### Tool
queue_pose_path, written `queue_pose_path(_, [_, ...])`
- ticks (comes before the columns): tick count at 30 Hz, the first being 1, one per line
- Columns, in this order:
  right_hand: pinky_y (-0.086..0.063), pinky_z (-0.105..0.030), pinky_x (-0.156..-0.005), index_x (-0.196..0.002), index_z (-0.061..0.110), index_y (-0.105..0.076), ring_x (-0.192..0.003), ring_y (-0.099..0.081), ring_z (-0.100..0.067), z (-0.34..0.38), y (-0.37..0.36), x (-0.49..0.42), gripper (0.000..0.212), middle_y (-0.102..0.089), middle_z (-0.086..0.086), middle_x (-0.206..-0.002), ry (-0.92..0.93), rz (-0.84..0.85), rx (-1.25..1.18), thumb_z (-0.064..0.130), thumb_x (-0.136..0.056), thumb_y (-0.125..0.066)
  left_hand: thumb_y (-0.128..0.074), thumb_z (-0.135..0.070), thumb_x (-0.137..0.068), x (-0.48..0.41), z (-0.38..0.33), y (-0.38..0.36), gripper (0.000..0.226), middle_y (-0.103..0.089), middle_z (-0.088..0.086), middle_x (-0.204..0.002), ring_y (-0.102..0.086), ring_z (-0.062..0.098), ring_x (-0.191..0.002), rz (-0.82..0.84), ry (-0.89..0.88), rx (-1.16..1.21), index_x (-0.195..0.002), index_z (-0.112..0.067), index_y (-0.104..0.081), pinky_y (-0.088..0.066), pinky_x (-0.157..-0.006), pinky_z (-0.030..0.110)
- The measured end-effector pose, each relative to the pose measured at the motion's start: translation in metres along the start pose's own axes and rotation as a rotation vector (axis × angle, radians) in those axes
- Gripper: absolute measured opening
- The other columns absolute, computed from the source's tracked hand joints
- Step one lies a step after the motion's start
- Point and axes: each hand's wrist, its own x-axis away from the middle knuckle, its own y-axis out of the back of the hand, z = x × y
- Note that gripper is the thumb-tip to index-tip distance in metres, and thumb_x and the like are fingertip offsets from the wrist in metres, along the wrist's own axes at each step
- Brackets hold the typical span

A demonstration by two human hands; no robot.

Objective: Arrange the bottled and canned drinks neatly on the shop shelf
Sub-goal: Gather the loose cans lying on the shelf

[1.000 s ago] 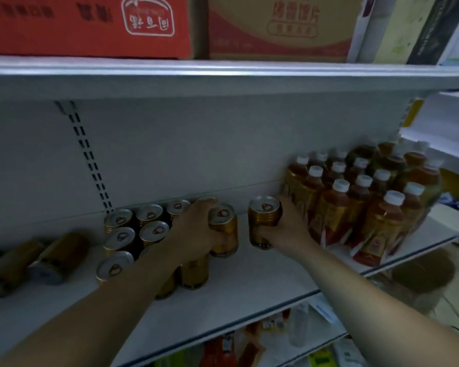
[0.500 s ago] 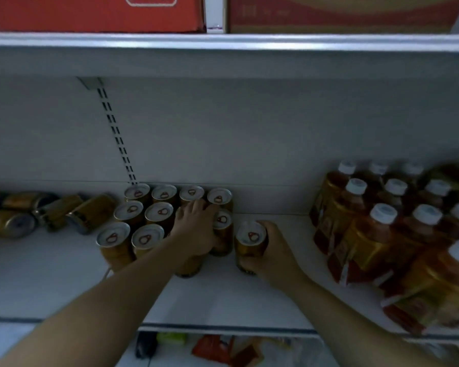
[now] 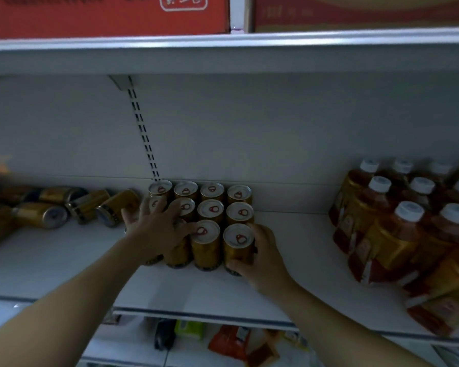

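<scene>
Squaring up the block of upright gold cans [image 3: 211, 209] at the back of the shelf [image 3: 297, 250], with the right hand [image 3: 265, 258] clasping the front-right can [image 3: 237, 241] in its fingers and the left hand [image 3: 157, 229] laid over the block's left side, fingers spread and released. Likely next: reaching left for the toppled cans [image 3: 41, 214], standing each upright alongside.

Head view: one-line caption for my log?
Right hand grips the front-right can of the upright block; left hand lies spread across its left side; bottles stand right.
</scene>
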Motion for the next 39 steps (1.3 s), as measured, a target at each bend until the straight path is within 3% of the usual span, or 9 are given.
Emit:
queue_pose_path(4, [-0.03,-0.002,-0.089,-0.138,0.034,-0.034,-0.123,-0.035,-0.002,0.001,-0.005,-0.006,0.087,-0.029,0.012,-0.133,-0.002,-0.021,0.09,0.029,-0.066,-0.083,0.009,-0.096,-0.048,0.0,0.002,-0.012,0.106,0.0,-0.009,-0.159,0.002,0.027,-0.145,-0.006,0.006,-0.008,-0.142,-0.05,-0.002,-0.003,-0.107,0.067])
queue_pose_path(6, [-0.03,-0.019,-0.103,-0.148,0.029,-0.021,-0.135,-0.024,-0.009,0.003,-0.005,-0.007,0.1,-0.019,0.008,-0.149,0.012,-0.009,0.174,0.033,-0.07,-0.082,0.009,-0.096,-0.049,0.0,0.003,-0.012,0.105,0.0,-0.009,-0.159,0.002,0.026,-0.145,-0.012,0.008,-0.007,-0.142,-0.05,-0.002,-0.005,-0.107,0.066])
queue_pose_path(8, [-0.02,-0.032,-0.113,-0.153,0.022,-0.01,-0.143,-0.01,-0.016,0.01,-0.001,-0.014,0.107,-0.007,-0.002,-0.159,0.069,0.054,0.333,0.042,-0.073,-0.078,0.008,-0.096,-0.049,0.001,0.002,-0.011,0.105,-0.001,-0.008,-0.159,0.002,0.026,-0.145,-0.014,0.007,-0.005,-0.143,-0.049,-0.003,-0.005,-0.107,0.066])
queue_pose_path(10, [-0.012,-0.037,-0.116,-0.152,0.02,-0.016,-0.145,-0.006,-0.02,0.024,0.006,-0.027,0.103,-0.01,-0.003,-0.159,0.134,0.12,0.523,0.061,-0.073,-0.068,0.004,-0.095,-0.052,0.003,0.001,-0.006,0.102,-0.001,-0.007,-0.159,0.001,0.027,-0.145,0.004,0.006,0.001,-0.143,-0.049,-0.004,-0.004,-0.107,0.067])
queue_pose_path(13, [-0.019,-0.042,-0.114,-0.144,0.021,-0.035,-0.142,-0.018,-0.025,0.053,0.015,-0.05,0.091,-0.029,-0.002,-0.152,0.206,0.135,0.67,0.077,-0.074,-0.046,-0.014,-0.087,-0.068,0.003,0.003,0.007,0.088,-0.003,-0.007,-0.159,-0.001,0.025,-0.145,0.06,0.0,0.074,-0.145,-0.046,-0.007,-0.002,-0.109,0.065])
queue_pose_path(18, [-0.034,-0.04,-0.104,-0.141,0.022,-0.039,-0.131,-0.037,-0.023,0.114,-0.003,-0.093,0.082,-0.042,-0.002,-0.144,0.216,0.25,0.732,0.075,-0.08,-0.047,-0.034,-0.077,-0.077,0.019,0.045,0.037,0.083,-0.01,-0.007,-0.159,-0.006,0.02,-0.146,-0.013,-0.057,0.167,-0.148,-0.037,-0.018,-0.011,-0.114,0.055])
queue_pose_path(21, [-0.039,-0.041,-0.099,-0.142,0.02,-0.04,-0.129,-0.042,-0.026,0.145,-0.042,-0.107,0.082,-0.042,-0.004,-0.145,0.237,0.299,0.755,0.075,-0.08,-0.046,-0.032,-0.081,-0.074,0.037,0.097,0.05,0.09,-0.007,-0.007,-0.159,-0.006,0.018,-0.146,-0.006,-0.107,0.184,-0.149,-0.035,-0.016,-0.012,-0.117,0.047])
queue_pose_path(28, [-0.041,-0.039,-0.097,-0.148,0.02,-0.03,-0.129,-0.042,-0.029,0.227,-0.193,-0.126,0.088,-0.035,-0.008,-0.151,0.217,0.427,0.742,0.075,-0.081,-0.045,-0.058,-0.058,-0.083,0.086,0.258,0.073,0.076,-0.023,-0.002,-0.156,-0.025,0.018,-0.141,-0.053,0.045,0.312,-0.147,-0.029,-0.029,-0.021,-0.111,0.03])
queue_pose_path(39, [-0.043,-0.035,-0.09,-0.146,0.028,-0.032,-0.126,-0.046,-0.027,0.34,-0.399,-0.166,0.077,-0.043,-0.006,-0.146,0.32,0.485,0.605,0.07,-0.084,-0.047,-0.064,-0.045,-0.083,0.121,0.477,0.11,0.066,-0.044,0.001,-0.141,-0.049,0.018,-0.118,-0.14,0.237,0.328,-0.141,-0.028,-0.038,-0.039,-0.091,0.027])
